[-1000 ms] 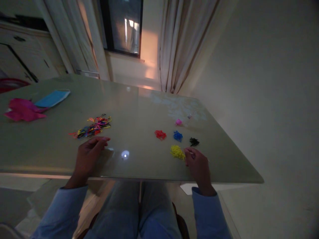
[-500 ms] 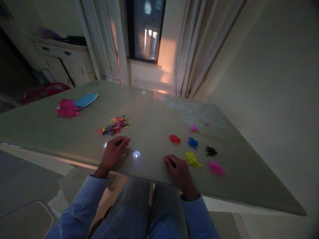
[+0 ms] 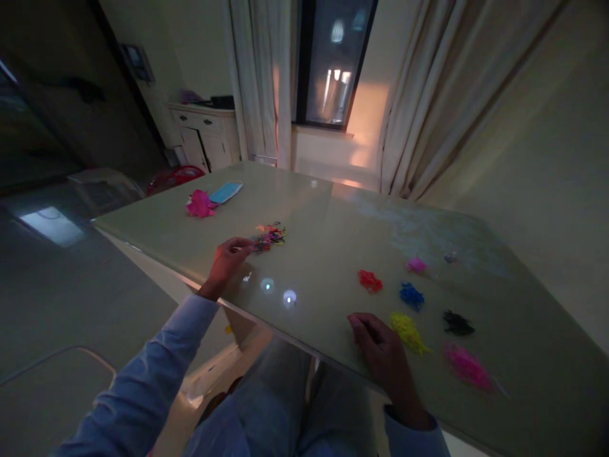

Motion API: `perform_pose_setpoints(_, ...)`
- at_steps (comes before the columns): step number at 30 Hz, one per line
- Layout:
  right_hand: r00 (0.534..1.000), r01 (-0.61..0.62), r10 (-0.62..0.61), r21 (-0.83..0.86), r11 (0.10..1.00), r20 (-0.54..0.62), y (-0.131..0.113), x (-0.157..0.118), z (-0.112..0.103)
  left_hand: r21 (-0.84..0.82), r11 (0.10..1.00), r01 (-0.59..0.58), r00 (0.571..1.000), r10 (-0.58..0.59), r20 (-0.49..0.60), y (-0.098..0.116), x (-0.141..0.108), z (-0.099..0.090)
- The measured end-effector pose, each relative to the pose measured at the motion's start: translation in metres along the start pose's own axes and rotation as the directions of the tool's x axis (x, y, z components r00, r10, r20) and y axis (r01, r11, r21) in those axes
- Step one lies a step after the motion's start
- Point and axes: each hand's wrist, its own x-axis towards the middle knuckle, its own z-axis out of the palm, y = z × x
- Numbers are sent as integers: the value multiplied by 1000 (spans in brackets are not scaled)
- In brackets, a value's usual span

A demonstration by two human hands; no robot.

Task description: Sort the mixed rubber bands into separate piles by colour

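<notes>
My left hand [image 3: 231, 259] reaches to the near left edge of a mixed pile of small coloured rubber bands [image 3: 272, 235]. Its thumb and fingers come together at the pile; whether a band is between them is hidden. My right hand [image 3: 380, 346] rests near the table's front edge, fingers curled and thumb against them, and I cannot see what they hold, if anything. Beside it lies a heap of yellow bands [image 3: 408, 332]. Around that are red bands [image 3: 370, 280], blue bands [image 3: 412, 296], black bands [image 3: 457, 322] and a blurred pink heap [image 3: 469, 365].
On the glossy table [image 3: 314, 254], a crumpled pink thing [image 3: 200, 204] lies by a blue face mask [image 3: 226, 192] at the far left. A smaller pink clump [image 3: 416, 264] and a tiny clear item [image 3: 450, 257] sit at the right. A cabinet [image 3: 209, 136] stands behind.
My left hand has moved forward to the mixed pile, from just in front of it. My right hand stays curled near the yellow bands. The view has turned left.
</notes>
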Motion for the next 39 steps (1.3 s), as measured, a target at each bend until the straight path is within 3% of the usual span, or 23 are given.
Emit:
perform_pose_setpoints(3, 999, -30, 29, 28, 999, 13, 0, 0, -1, 317, 938, -139, 990, 129, 51, -5, 12, -13)
perform_pose_setpoints(7, 999, -46, 45, 30, 999, 22, -2, 0, -3, 594, 742, -312, 949, 218, 226, -4, 18, -14)
perform_pose_setpoints(11, 998, -55, 54, 22, 998, 23, -3, 0, -5, 701, 625, -344, 934, 151, 324, 0, 18, -9)
perform_pose_setpoints(16, 999, -45, 45, 26, 999, 8, -3, -1, -4, 731, 579, -360, 923, 104, 371, 2, 19, -6)
perform_pose_setpoints(26, 1000, -10, 10, 12, 1000, -25, -4, -2, -4, 628, 684, -370, 918, 164, 361, -12, 24, -7)
perform_pose_setpoints(33, 1000, -11, 11, 4, 1000, -19, -1, -3, -4, 488, 792, -367, 922, 241, 303, -6, 26, -7)
perform_pose_setpoints(36, 1000, -18, 18, 10, 1000, -14, -2, -3, -4, 381, 884, -269, 956, 196, 220, 5, 25, -7)
perform_pose_setpoints(39, 1000, -20, 20, 13, 1000, -19, -2, -3, -3, 202, 974, -100, 981, 62, 185, 18, 21, -8)
